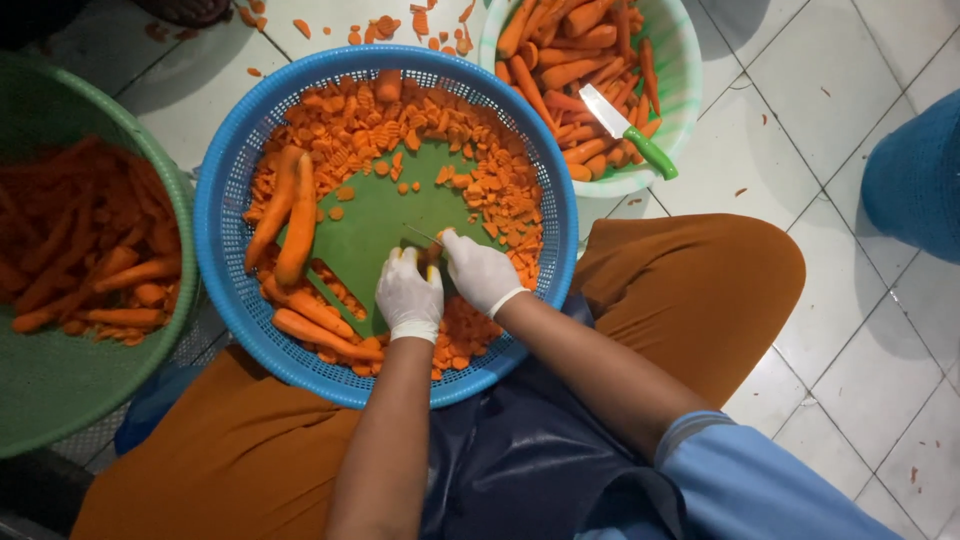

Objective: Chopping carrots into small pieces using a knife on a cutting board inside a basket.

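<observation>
My left hand (409,297) and right hand (481,272), gloved, close together on a carrot stub (431,258) over the green board (380,215) in the blue basket (225,200). Whole carrots (290,215) lie at nine o'clock, long axes toward twelve, nearer my left.

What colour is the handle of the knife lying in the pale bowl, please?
Bright green; the knife handle shows clearly in the head view, resting on carrots.

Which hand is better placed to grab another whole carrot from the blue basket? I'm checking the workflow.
Probably the left hand: the whole carrots lie on its side of the blue basket, while the right hand appears to grip a blade over the green board.
</observation>
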